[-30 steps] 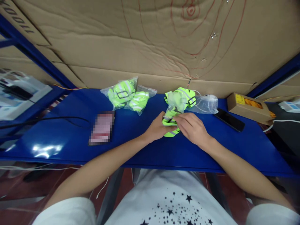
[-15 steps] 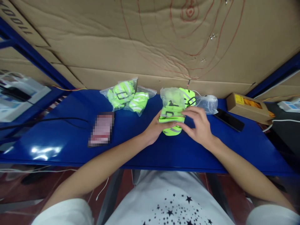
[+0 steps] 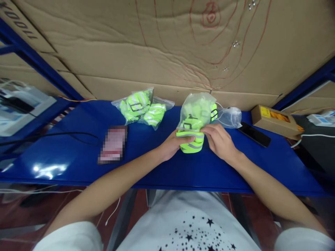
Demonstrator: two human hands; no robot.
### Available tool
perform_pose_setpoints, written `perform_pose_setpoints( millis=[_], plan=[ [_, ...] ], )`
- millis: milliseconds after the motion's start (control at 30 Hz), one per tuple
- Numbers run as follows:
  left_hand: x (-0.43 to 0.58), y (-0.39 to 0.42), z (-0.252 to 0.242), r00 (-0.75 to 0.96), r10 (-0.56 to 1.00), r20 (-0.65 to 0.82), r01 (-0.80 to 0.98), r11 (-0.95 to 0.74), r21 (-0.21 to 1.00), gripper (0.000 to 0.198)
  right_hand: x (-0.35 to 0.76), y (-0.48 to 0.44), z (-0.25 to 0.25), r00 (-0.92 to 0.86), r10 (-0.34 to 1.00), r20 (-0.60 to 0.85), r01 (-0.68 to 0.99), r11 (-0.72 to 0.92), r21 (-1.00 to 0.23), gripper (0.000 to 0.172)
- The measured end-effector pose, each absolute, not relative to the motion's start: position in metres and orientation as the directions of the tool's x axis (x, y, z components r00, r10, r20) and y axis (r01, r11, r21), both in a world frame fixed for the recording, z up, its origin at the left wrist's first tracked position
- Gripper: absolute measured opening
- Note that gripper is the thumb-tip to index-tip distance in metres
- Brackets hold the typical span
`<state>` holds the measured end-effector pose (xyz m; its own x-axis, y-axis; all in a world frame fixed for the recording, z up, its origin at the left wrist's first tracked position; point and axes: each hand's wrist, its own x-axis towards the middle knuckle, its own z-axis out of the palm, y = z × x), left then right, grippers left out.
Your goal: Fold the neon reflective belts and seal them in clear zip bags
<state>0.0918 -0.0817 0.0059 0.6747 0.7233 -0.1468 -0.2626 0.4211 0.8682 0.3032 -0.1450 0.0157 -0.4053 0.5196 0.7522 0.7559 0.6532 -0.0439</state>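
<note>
A folded neon-yellow reflective strap [image 3: 192, 148] with grey stripes is held over the blue table, its upper part inside a clear plastic bag [image 3: 196, 101]. My left hand [image 3: 171, 143] grips the strap from the left, thumb across its front. On the right, my right hand [image 3: 218, 141] pinches the bag's edge at its mouth, fingers closed. A black buckle shows through the plastic. Behind the bag, another neon-yellow strap [image 3: 214, 112] with a black buckle is partly hidden.
Two bagged neon-yellow straps [image 3: 136, 104] lie at the back left. A pixelated phone-like object [image 3: 113, 144] is on the left of the table [image 3: 157, 174]. To the right are a black phone [image 3: 255, 134], an open cardboard box [image 3: 274, 120] and a clear bag [image 3: 232, 116].
The bag has been spread wider and drawn down over the strap. My right hand has moved from the strap's front to the bag's right edge, its fingers closing together.
</note>
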Motion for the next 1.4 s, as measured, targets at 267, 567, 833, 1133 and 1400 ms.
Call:
perform_pose_setpoints(
  millis=[267,567,833,1133,1400],
  plan=[
    [0.094,-0.085,0.007,0.651,0.737,-0.182,-0.269,0.448,0.853,0.051,0.303,-0.142,0.019,-0.488,0.496,0.718,0.737,0.675,0.035,0.034],
    [0.092,-0.085,0.011,0.624,0.755,-0.199,-0.291,0.462,0.838,0.047,0.298,-0.143,0.02,-0.516,0.45,0.728,0.734,0.671,0.106,0.036],
    [0.09,-0.076,0.014,0.655,0.753,-0.055,-0.372,0.386,0.844,0.053,0.292,-0.149,0.024,-0.475,0.531,0.702,0.708,0.704,-0.053,0.034],
    [0.096,-0.083,0.012,0.524,0.851,0.023,-0.468,0.265,0.843,0.055,0.27,-0.147,0.008,0.095,0.852,0.515,0.306,0.468,-0.829,0.054],
    [0.112,-0.107,0.001,0.434,0.9,0.048,-0.501,0.197,0.842,0.054,0.247,-0.144,0.001,0.046,0.981,0.187,0.0,0.188,-0.982,0.062]
  ],
)
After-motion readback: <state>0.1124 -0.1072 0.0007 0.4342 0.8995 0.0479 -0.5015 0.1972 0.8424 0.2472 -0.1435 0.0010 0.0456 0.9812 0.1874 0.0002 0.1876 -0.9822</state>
